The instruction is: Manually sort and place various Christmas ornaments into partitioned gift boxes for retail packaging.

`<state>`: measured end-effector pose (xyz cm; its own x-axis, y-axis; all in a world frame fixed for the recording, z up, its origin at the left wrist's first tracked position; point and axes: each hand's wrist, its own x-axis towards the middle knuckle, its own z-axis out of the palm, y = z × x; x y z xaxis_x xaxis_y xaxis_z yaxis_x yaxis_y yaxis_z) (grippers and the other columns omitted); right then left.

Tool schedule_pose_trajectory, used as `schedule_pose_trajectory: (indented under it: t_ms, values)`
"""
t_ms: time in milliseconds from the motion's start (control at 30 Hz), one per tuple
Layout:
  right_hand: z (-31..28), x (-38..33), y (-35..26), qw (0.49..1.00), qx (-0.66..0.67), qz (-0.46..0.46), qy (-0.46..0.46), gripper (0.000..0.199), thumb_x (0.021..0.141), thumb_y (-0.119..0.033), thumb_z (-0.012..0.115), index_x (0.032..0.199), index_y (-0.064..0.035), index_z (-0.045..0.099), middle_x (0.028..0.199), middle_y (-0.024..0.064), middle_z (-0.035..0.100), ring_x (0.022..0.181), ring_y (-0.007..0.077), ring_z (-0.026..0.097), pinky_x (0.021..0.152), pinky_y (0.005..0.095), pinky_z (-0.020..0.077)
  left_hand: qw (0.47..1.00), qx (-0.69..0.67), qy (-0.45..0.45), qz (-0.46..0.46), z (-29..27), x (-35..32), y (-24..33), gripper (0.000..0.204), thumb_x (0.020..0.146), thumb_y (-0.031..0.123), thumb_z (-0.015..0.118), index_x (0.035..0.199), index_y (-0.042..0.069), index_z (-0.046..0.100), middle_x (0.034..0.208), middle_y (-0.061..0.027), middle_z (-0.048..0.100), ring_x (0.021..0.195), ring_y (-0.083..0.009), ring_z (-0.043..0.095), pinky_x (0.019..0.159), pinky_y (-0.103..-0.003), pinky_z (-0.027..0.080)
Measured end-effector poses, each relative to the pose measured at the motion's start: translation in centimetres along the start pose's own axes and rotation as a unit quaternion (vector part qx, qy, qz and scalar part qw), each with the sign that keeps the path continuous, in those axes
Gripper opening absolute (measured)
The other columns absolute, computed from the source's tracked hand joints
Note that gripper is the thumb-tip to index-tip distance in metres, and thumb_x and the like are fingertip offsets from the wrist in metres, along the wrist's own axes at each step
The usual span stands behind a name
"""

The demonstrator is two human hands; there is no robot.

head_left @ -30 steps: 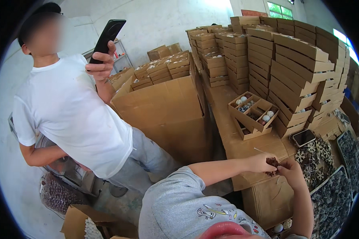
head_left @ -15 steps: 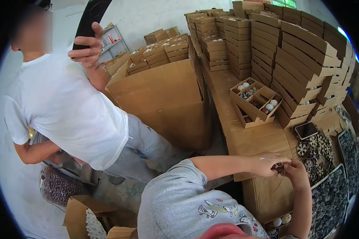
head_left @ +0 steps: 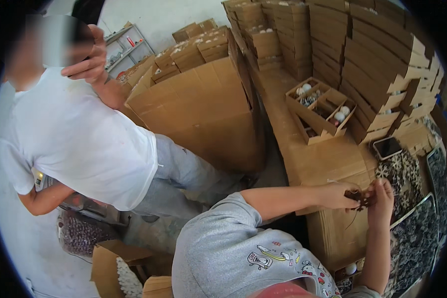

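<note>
On brown cardboard tabletop (head_left: 323, 166), part-filled divided brown box (head_left: 310, 115); clamped in left hand (head_left: 337, 195), likely-unfinished dark-brown cluster (head_left: 354, 194); cannot tell right hand (head_left: 381, 199) grip.

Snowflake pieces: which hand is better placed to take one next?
Probably the right hand: it is nearer the snowflake pieces, while the left hand is farther left; both are at the brown bundle.

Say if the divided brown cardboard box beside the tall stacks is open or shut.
Open: the divided brown cardboard box has no lid on; round white balls show in its compartments.
</note>
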<state>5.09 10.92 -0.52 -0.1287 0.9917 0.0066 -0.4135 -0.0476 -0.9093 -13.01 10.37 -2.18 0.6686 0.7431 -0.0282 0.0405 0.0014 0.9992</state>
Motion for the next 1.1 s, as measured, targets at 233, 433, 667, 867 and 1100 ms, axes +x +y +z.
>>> schedule_pose_trajectory:
  t_ms: [233,433,667,867,1100]
  values:
    - [-0.3,-1.7,1.0,0.993,-0.093,-0.057,0.035,0.011,0.093,-0.011,0.051,0.085,-0.0041,0.054,0.07,0.0009,0.054,0.061,0.0077,0.048,0.059,0.0203,0.0391,0.989,-0.141,0.035,0.016,2.1,1.3,-3.0,0.05,0.088,0.045,0.056,0.115,0.004,0.049,0.099,-0.0045,0.056,0.089,-0.0131,0.058,0.067,-0.026,0.049]
    - [1.7,-1.9,0.4,0.969,-0.223,-0.101,0.041,0.013,0.092,-0.013,0.054,0.09,-0.0014,0.06,0.078,0.0001,0.06,0.067,0.0054,0.052,0.059,0.0183,0.0402,0.936,-0.345,-0.063,-0.027,1.7,1.3,-1.7,0.045,0.089,0.026,0.057,0.125,0.003,0.044,0.101,-0.0065,0.056,0.092,-0.0163,0.061,0.063,-0.026,0.051]
    - [0.1,-4.0,1.3,0.959,-0.278,-0.028,0.034,0.009,0.088,-0.005,0.057,0.091,0.0017,0.063,0.079,0.0021,0.062,0.071,0.0078,0.056,0.063,0.019,0.0428,0.928,-0.356,-0.088,-0.066,3.3,1.1,-4.3,0.036,0.08,0.008,0.051,0.115,-0.001,0.049,0.102,-0.0102,0.057,0.088,-0.0182,0.062,0.06,-0.03,0.054]
    - [0.4,-4.3,-2.0,0.925,-0.37,-0.04,0.084,0.012,0.085,-0.008,0.061,0.09,0.0021,0.065,0.079,0.0019,0.06,0.071,0.0079,0.054,0.061,0.021,0.0419,0.96,-0.191,-0.195,-0.07,4.2,3.3,-2.6,0.03,0.086,0.022,0.059,0.109,0.003,0.054,0.094,-0.0063,0.06,0.08,-0.0149,0.061,0.058,-0.028,0.053]
    - [-1.8,-4.7,-3.8,0.962,-0.234,0.028,0.141,0.021,0.088,-0.016,0.059,0.095,0.0022,0.066,0.081,0.003,0.061,0.078,0.0104,0.056,0.071,0.0228,0.0448,0.927,-0.277,-0.219,-0.13,4.8,4.5,-2.5,0.04,0.088,0.014,0.053,0.126,0.005,0.045,0.098,-0.0097,0.063,0.077,-0.0166,0.063,0.061,-0.027,0.051]
